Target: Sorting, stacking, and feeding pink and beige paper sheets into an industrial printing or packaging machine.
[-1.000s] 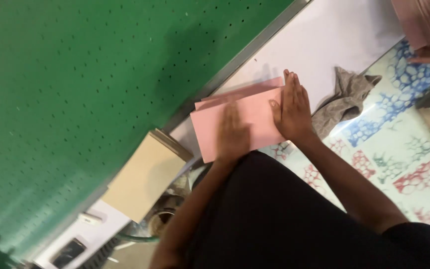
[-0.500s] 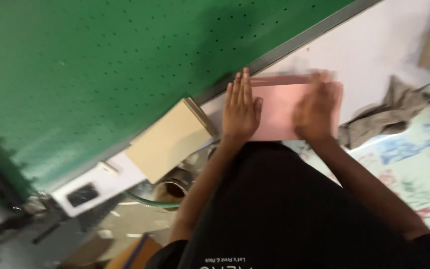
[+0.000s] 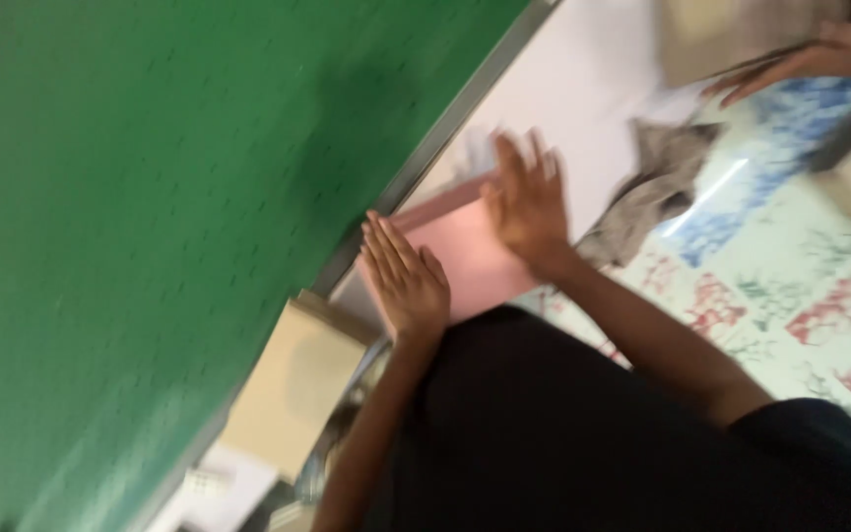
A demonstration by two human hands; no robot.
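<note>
At the near edge of the white table (image 3: 583, 89), beside the green board (image 3: 150, 197), lies a pink paper stack (image 3: 465, 258). The left hand (image 3: 408, 281) rests flat and open on it. The right hand (image 3: 529, 202), blurry, spreads open on its far side. A grey cloth (image 3: 657, 182) lies nearby.

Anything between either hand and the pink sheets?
Nothing visible. The left hand lies flat on the near-left end of the stack of pink paper sheets. The right hand is open over the far end; blur hides whether it touches. The crumpled grey cloth lies off to the right.
</note>
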